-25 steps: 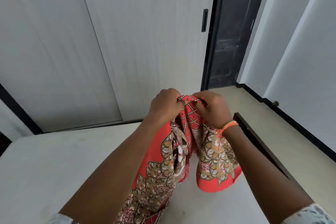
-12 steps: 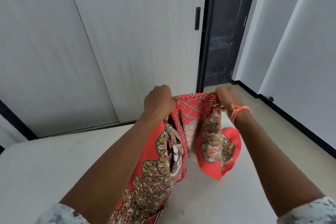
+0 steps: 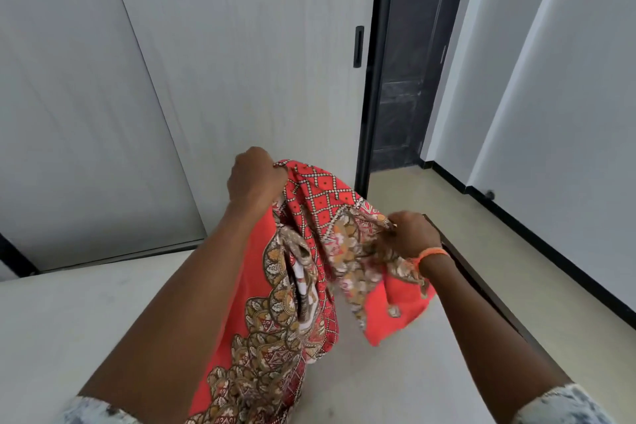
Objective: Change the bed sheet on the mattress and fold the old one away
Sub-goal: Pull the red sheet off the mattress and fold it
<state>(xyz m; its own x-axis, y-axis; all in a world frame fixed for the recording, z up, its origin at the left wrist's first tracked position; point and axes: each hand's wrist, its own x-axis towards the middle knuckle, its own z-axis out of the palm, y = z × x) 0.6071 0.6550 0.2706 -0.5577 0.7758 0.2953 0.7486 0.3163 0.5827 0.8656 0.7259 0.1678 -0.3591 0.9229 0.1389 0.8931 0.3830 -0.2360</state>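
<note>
Left hand (image 3: pixel 256 179): raised fist, fingers curled tight round a top corner of the red patterned bed sheet (image 3: pixel 309 272); sits higher than the other hand.
Right hand (image 3: pixel 411 234): lower and further right, fingers bunched round the sheet's edge, gripping it; orange wristband (image 3: pixel 432 254) at the wrist.
Change vs 0.5 s ago: the hands have drawn further apart. The right hand has dropped below the left, where before both were near level. More of the diamond-grid border is stretched between them, slanting down to the right.
Change vs 1 s ago: then both fists met at one point of the cloth; now a clear span of fabric runs between them.
Sheet: held in the air over the bare pale mattress (image 3: pixel 69 337), hanging in folds from both grips. Left part drapes along the left forearm to the bottom edge of the view; a red flap hangs under the right wrist.
Pattern: red ground, white-dotted diamond grid, brown/tan leaf motifs.
Writing: no brand, label or text readable on cloth or room.
Bed: dark frame edge (image 3: pixel 481 286) runs along the mattress's right side.
Bkgd: grey sliding wardrobe doors (image 3: pixel 206 62) w/ a black recessed handle (image 3: pixel 358 46), a dark doorway (image 3: pixel 406 79) to the right, white wall panels beyond.
Sleeves: pale printed cuffs at both lower corners.
</note>
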